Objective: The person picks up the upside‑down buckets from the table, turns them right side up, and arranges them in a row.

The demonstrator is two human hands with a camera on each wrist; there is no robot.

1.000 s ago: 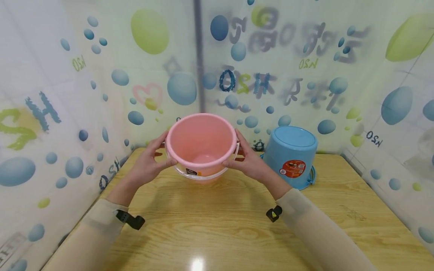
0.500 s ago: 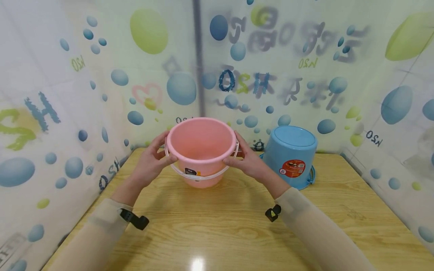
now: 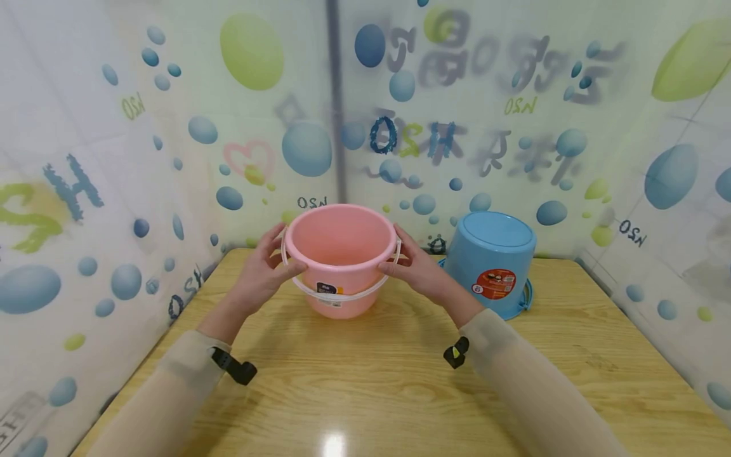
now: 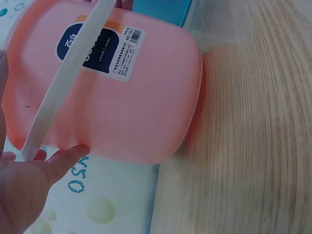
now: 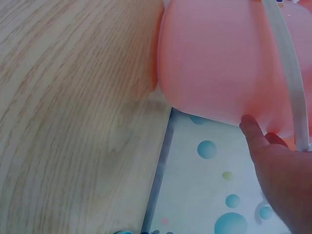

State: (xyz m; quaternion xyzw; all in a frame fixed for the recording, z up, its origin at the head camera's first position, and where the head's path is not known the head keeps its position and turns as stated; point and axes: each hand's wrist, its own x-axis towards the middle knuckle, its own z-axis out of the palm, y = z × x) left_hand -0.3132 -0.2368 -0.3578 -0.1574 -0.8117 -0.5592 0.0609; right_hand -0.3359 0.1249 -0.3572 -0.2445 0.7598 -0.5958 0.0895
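A pink bucket (image 3: 362,273) stands upright toward the back of the wooden table, its mouth facing up. Its white handle (image 4: 67,78) hangs down across the front, over a dark label (image 4: 109,53). My left hand (image 3: 264,273) holds the bucket's left side just below the rim, thumb in front and fingers reaching round behind. On the opposite side my right hand (image 3: 421,271) grips in the same way, its thumb pressed to the wall under the rim. The fingers behind the bucket are partly hidden.
To the right of the pink bucket a blue bucket (image 3: 465,260) stands upside down, with a red sticker (image 3: 494,284) on its side. The wooden table (image 3: 354,381) runs back to a patterned curtain (image 3: 308,95), which also encloses both sides.
The pink bucket has come down and tipped back from leaning toward me to upright, and more of its front shows. Both hands moved with it, still holding its sides. The blue bucket stayed put.
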